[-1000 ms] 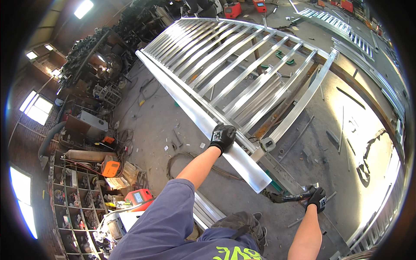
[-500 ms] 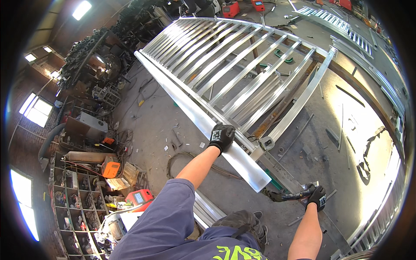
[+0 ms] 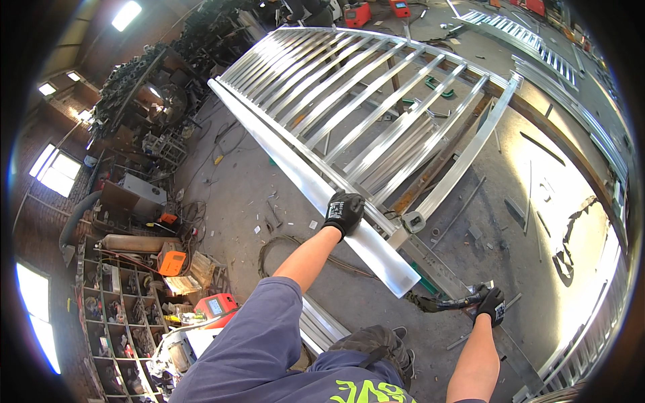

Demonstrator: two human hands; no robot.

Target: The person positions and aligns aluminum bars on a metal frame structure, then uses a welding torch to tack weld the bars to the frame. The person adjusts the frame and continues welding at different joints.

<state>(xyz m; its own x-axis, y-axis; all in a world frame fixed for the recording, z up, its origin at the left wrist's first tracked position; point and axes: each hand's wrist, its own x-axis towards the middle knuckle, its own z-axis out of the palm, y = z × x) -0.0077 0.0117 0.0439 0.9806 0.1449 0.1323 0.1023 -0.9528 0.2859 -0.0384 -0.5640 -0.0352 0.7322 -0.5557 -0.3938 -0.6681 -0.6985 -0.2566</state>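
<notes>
My left hand (image 3: 344,213), in a black glove, is closed over the near part of a long, wide, shiny metal bar (image 3: 282,161). That bar runs along the left side of a slatted silver metal frame (image 3: 363,94). At the lower right my right hand (image 3: 492,307), also gloved in black, is wrapped round a welding torch (image 3: 463,302). A dark sleeved cable trails left from the torch, over a flat grey steel beam (image 3: 433,262). A tape measure (image 3: 414,221) rests by the frame's near corner, to the right of my left hand.
Brown steel supports (image 3: 551,127) run under and beside the frame. Metal scraps and a dark strap (image 3: 568,248) lie on the floor to the right. On the left stand a compartmented shelf (image 3: 111,302), a gas cylinder (image 3: 138,243) and a red machine (image 3: 216,307). Cables loop across the floor.
</notes>
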